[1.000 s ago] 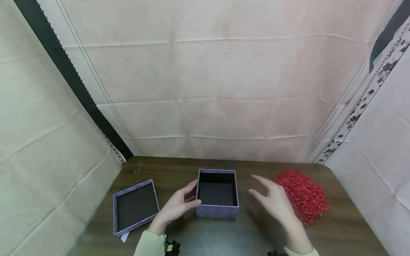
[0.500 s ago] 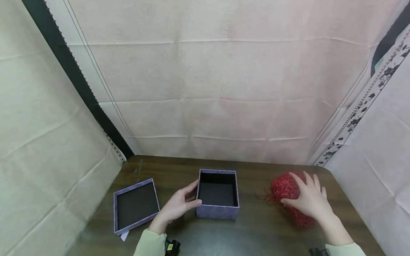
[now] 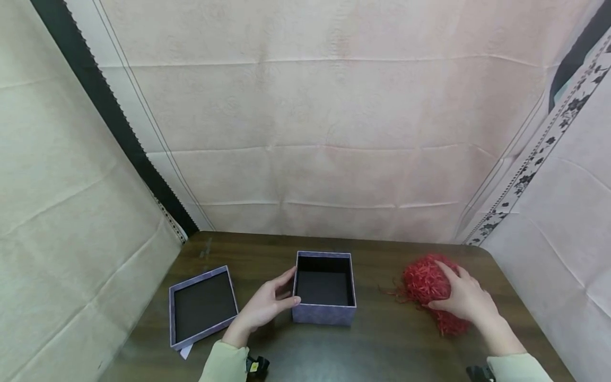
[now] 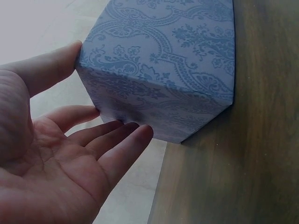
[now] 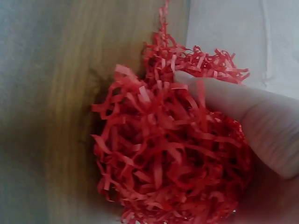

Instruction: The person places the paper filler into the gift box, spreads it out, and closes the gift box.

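In the head view my left hand [image 3: 268, 306] rests against the left side of an open-topped purple-blue box [image 3: 324, 314] with a black inside. The left wrist view shows the thumb and fingertips touching the patterned box walls [image 4: 159, 44], the fingers fairly straight. At the right, my right hand [image 3: 465, 300] grips a heap of red shredded paper [image 3: 425, 281]. Close up in the right wrist view, the thumb [image 5: 219, 93] presses into the red paper strands [image 5: 163, 154]; the other fingers are hidden there.
The box's lid [image 3: 202, 307], black inside and purple-rimmed, lies inner side up at the left, with a small white tab [image 3: 185, 352] under its near edge. Everything stands on a brown wooden table [image 3: 372, 355]. Pale cloth [image 3: 334, 159] hangs behind and at both sides.
My right hand has moved right from beside the box onto the red shredded paper, and its fingers have closed in on it. The left hand has stayed at the box.
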`<state>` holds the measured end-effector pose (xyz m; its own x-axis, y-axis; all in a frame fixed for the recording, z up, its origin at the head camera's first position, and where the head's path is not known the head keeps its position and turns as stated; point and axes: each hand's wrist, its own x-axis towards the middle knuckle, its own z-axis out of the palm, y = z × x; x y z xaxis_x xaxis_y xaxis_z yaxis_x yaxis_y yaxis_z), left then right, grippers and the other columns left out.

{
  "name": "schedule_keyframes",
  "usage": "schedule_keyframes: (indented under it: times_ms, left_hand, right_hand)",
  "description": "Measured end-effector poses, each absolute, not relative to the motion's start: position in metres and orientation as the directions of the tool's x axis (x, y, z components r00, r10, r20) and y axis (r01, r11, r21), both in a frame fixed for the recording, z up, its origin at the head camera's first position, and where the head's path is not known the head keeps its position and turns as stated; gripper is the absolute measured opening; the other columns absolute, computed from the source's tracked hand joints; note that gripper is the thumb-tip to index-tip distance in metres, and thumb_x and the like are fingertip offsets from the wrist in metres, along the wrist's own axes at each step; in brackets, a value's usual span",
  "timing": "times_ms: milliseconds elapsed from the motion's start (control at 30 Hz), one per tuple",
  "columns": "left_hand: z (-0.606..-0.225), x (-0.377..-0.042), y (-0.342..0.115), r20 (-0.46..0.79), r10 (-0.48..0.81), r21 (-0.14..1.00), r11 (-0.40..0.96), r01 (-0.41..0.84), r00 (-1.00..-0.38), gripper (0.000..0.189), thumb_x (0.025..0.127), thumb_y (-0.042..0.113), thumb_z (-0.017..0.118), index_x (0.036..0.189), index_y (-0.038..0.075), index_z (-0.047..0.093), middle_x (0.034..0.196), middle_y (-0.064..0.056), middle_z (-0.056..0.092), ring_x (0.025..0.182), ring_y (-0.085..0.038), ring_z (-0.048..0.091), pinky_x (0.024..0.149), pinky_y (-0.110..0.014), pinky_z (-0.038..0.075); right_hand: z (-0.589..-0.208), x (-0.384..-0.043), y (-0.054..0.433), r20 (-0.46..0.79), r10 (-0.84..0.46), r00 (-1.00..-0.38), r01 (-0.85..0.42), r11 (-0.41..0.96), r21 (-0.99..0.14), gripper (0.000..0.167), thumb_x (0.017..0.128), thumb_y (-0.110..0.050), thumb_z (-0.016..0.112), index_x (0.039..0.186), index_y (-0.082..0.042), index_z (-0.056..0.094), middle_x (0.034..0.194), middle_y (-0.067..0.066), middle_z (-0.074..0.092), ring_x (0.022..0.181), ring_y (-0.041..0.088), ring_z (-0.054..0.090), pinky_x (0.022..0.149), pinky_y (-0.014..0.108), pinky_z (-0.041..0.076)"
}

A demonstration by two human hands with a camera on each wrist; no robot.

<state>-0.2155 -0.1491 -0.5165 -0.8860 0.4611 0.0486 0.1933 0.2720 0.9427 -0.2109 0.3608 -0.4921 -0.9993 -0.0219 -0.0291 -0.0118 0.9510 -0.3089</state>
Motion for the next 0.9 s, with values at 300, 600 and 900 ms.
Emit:
schedule_keyframes:
  times_ms: [300, 600, 900]
  left_hand:
    - [-0.517, -0.217, -0.149, 0.051, 0.467, 0.953, 0.241, 0.183, -0.883, 0.079, 0.103, 0.011, 0.073, 0.168, 0.003, 0.030, 0.173, -0.017, 0.028, 0.155, -0.042, 0.034, 0.118, -0.057, 0.040]
    - [-0.517, -0.216, -0.149, 0.041, 0.469, 0.958, 0.231, 0.168, -0.882, 0.079, 0.102, 0.011, 0.073, 0.168, 0.002, 0.030, 0.173, -0.019, 0.028, 0.156, -0.042, 0.032, 0.118, -0.057, 0.040]
    - [-0.517, -0.215, -0.150, 0.046, 0.466, 0.955, 0.239, 0.175, -0.884, 0.079, 0.102, 0.012, 0.074, 0.168, 0.002, 0.031, 0.173, -0.019, 0.030, 0.153, -0.045, 0.038, 0.117, -0.058, 0.041]
  right_hand:
    - [-0.492, -0.209, 0.363, 0.079, -0.023, -0.997, -0.048, 0.942, -0.331, 0.095, 0.078, -0.030, 0.093, 0.155, -0.001, 0.044, 0.131, 0.047, 0.050, 0.111, 0.068, 0.059, 0.076, 0.078, 0.055]
    - [-0.484, -0.206, 0.365, 0.070, 0.010, -0.997, -0.017, 0.929, -0.370, 0.089, 0.083, -0.027, 0.088, 0.155, 0.002, 0.043, 0.132, 0.045, 0.049, 0.116, 0.068, 0.056, 0.081, 0.080, 0.053]
    - [-0.475, -0.202, 0.370, 0.101, 0.012, -0.995, -0.027, 0.924, -0.381, 0.089, 0.086, -0.028, 0.086, 0.154, 0.007, 0.042, 0.134, 0.046, 0.049, 0.120, 0.068, 0.053, 0.088, 0.080, 0.050]
